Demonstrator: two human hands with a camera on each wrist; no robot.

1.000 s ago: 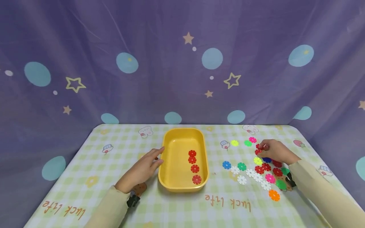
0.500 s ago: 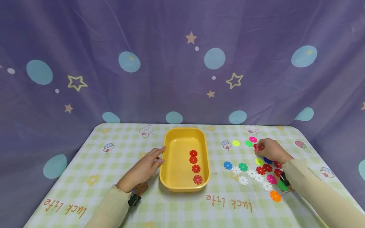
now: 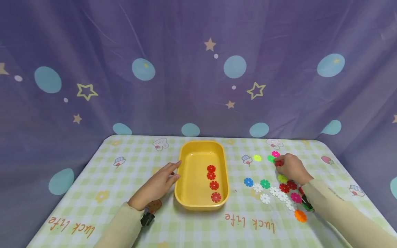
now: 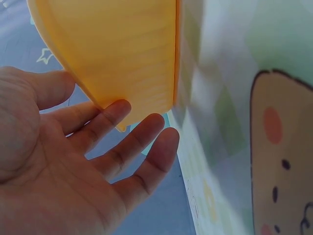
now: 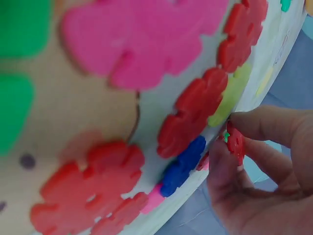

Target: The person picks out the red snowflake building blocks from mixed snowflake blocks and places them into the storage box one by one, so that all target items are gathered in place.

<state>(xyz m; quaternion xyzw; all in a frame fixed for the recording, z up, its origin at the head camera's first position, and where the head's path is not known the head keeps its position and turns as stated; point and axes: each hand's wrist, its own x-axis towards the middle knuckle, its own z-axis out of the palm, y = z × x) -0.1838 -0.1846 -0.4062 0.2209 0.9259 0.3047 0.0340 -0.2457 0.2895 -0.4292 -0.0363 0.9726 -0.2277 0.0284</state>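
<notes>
My left hand (image 3: 156, 184) touches the left side of a yellow tray (image 3: 179, 182), its fingers loosely extended. In the left wrist view, the thumb and fingertips lie against the tray wall (image 4: 122, 54). Several red snowflake discs (image 3: 214, 185) lie in a line along the tray's right side. Over at the right, my right hand (image 3: 293, 168) pinches a red snowflake disc (image 5: 235, 143) between thumb and fingers. That hand is just beyond a group of loose discs, near a green disc (image 3: 271, 158) and a pink disc (image 3: 275, 154).
Below the right hand lie red discs (image 3: 284, 187), white discs (image 3: 274, 191) and an orange disc (image 3: 300, 216). A blue disc (image 3: 248, 182) is nearest the tray, with a yellow disc (image 3: 257, 157) farther back. A purple curtain (image 3: 198, 86) hangs behind the checked tablecloth (image 3: 145, 155).
My right hand has shifted slightly left among the discs and now pinches a red snowflake disc. My left hand keeps its place at the tray.
</notes>
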